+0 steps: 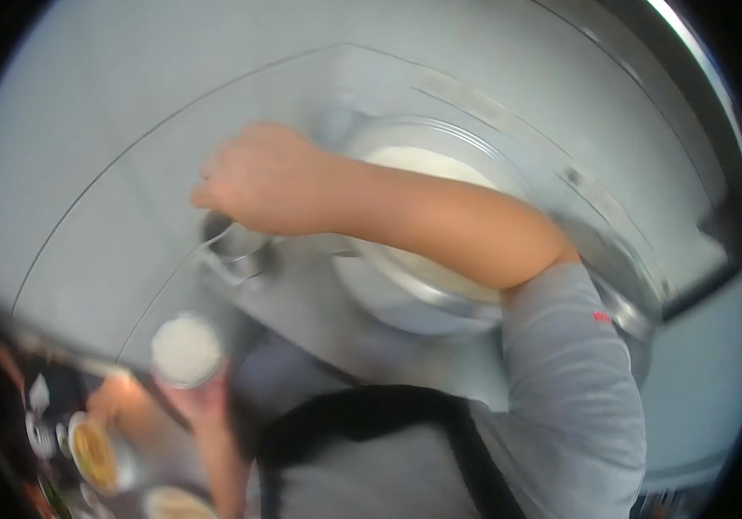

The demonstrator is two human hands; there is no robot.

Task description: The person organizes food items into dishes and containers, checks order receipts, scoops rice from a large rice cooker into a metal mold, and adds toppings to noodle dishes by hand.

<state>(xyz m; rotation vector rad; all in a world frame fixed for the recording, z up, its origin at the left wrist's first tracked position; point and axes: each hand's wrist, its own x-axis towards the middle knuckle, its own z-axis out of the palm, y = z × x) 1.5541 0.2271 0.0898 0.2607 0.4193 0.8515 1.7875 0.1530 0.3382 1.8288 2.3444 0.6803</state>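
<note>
My left hand (198, 400), low on the left, is closed around a bowl (213, 375) heaped with white rice (186, 348). My right arm reaches across a large round pot (440, 298) of white rice. At its end my right hand (258, 177) has curled fingers and hangs over a small metal container (245, 259) by the wall. Whatever those fingers hold, if anything, is hidden and blurred. The forearm covers part of the pot.
At lower left another person's hand (115, 396) is near a bowl of yellowish food (94, 451). A second pale dish (176, 503) lies at the bottom edge. Grey wall panels (172, 78) rise behind, and a metal lid-like piece (617, 259) is right of the pot.
</note>
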